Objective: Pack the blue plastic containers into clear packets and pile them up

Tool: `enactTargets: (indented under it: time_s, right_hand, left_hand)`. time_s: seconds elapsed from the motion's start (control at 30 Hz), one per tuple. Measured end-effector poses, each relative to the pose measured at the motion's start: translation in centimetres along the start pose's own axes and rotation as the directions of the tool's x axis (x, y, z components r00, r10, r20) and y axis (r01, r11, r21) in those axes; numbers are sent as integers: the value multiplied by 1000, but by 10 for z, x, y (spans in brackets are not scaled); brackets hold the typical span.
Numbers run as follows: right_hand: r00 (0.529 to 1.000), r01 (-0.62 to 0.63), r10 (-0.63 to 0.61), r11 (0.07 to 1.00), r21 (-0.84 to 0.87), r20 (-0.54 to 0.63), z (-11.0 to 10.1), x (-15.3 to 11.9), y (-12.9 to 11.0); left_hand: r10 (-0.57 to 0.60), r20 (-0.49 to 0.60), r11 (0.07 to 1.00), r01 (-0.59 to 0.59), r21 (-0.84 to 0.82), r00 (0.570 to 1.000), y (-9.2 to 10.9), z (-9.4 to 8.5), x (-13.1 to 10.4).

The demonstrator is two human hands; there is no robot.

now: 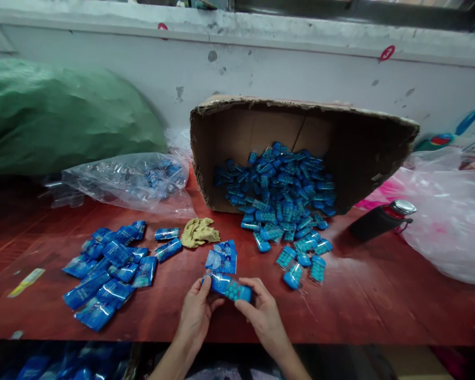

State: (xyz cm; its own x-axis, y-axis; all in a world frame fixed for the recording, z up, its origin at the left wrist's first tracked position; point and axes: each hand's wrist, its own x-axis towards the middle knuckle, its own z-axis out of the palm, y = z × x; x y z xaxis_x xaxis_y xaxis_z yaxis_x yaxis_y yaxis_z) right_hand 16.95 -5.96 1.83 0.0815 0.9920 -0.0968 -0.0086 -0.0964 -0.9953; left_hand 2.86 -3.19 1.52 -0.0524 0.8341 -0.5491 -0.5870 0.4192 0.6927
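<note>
Between my hands, just above the front of the red table, is a small clear container with a blue end and turquoise beads inside. My right hand pinches its blue end. The other end meets a blue printed wrapper, pinched by my left hand; how far the container sits inside it I cannot tell. Just beyond lie flat blue wrappers. To the left is a pile of filled blue packets. Loose bead containers lie to the right, spilling from a heap.
A cardboard box lies on its side around the heap. Left of it are a yellow cloth, a clear plastic bag and a big green sack. A dark bottle and whitish plastic bags stand on the right.
</note>
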Motion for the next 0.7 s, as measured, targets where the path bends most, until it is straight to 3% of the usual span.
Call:
enactTargets:
  time_s: [0.1,0.17,0.27,0.37,0.53,0.6,0.7]
  right_hand:
    - [986,-169,168,978,124,20,2,2,7]
    - [996,-83,84,994,68,-16,4,1,9]
    - [988,147,-152,980,-132,-23,8,-5,8]
    - [977,213,-211,958,-192,29,9,-10,4]
    - [974,34,-54,995,94,218,3,-4,3]
    - [975,-32,-17,976,215,222,-1,0,5]
    - [979,3,-47,977,214,200,-4,4,5]
  left_hand:
    - [45,21,998,-46,33,999,-1,2,-2]
    - [36,36,998,-37,44,999,-3,5,-4]
    - [-35,66,999,35,3,997,-5,10,-8]
    - [-108,90,994,111,-24,990,-3,13,-9]
    - [-237,131,971,240,-11,963,5,7,-6]
    - [-277,200,958,285,-11,940,8,4,-4]
    - [-296,352,949,316,0,888,13,1,-2]
